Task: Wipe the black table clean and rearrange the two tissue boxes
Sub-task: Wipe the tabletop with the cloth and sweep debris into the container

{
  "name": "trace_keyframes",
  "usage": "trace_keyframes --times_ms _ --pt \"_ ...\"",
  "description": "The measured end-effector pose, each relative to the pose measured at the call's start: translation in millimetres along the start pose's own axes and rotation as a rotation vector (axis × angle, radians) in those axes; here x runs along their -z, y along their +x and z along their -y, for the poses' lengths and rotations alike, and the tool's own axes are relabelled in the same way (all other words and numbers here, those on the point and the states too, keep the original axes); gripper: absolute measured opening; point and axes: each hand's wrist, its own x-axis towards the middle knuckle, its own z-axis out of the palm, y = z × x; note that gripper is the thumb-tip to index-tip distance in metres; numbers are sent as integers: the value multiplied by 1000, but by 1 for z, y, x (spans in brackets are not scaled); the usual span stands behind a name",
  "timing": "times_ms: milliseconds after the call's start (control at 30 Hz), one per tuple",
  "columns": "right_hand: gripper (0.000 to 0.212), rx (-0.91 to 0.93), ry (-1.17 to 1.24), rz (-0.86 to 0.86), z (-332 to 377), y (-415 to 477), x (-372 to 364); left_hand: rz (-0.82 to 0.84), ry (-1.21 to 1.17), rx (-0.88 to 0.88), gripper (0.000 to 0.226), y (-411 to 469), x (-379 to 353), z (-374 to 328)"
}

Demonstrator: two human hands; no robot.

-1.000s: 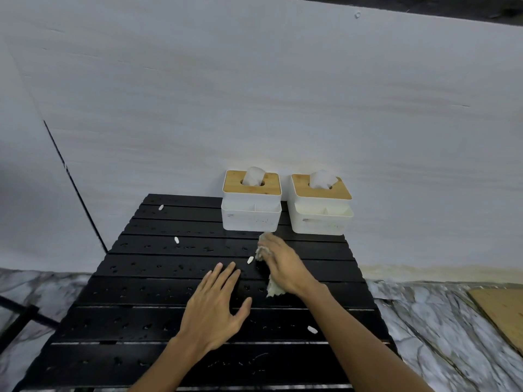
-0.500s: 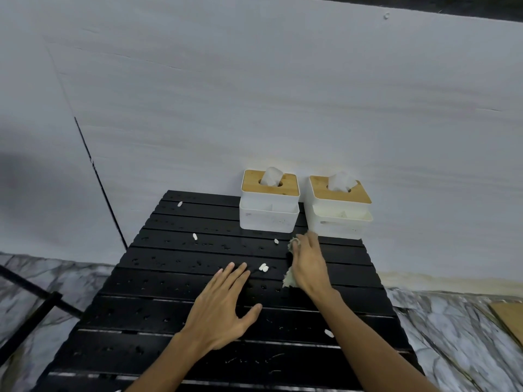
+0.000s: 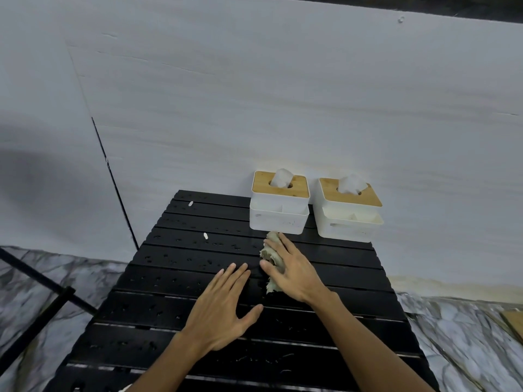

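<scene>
The black slatted table [image 3: 175, 281] carries water drops and white crumbs [image 3: 205, 235]. At its far edge, against the wall, stand two white tissue boxes with wooden lids, the left box [image 3: 278, 219] and the right box [image 3: 348, 224], side by side. My right hand [image 3: 294, 268] presses a crumpled grey-green cloth [image 3: 272, 251] flat on the table just in front of the left box. Beside it my left hand [image 3: 223, 309] lies flat on the slats with fingers spread and nothing in it.
A pale wall [image 3: 283, 108] rises directly behind the boxes. Marble-patterned floor [image 3: 458, 343] shows on both sides of the table. A black metal bar [image 3: 42, 281] crosses at lower left. A wooden board's corner [image 3: 513, 321] sits at the right edge.
My right hand has swept the cloth leftward and toward the left box, taking crumbs near my left hand with it. My left hand stays planted. The camera has shifted.
</scene>
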Motion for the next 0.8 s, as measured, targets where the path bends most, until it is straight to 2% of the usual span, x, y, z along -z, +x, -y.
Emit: trace_keyframes --times_ms 133,300,433,500,567,667,800 --pt "62 -91 10 0 8 6 -6 2 -14 7 81 0 -2 1" --pt "45 -83 119 38 9 10 -7 2 -16 8 77 -1 0 0" --pt "25 -80 295 -215 7 0 16 7 -27 8 75 -1 1 -1" --pt "24 -132 246 -292 -4 1 24 6 -25 13 76 -1 0 0" --pt "27 -176 137 -256 -16 4 24 -9 -21 15 76 0 -2 1" --pt "41 -218 -16 -107 -20 8 13 -10 -30 21 77 0 -3 1" --pt "45 -115 -60 -26 -3 16 2 15 -25 24 76 0 0 5"
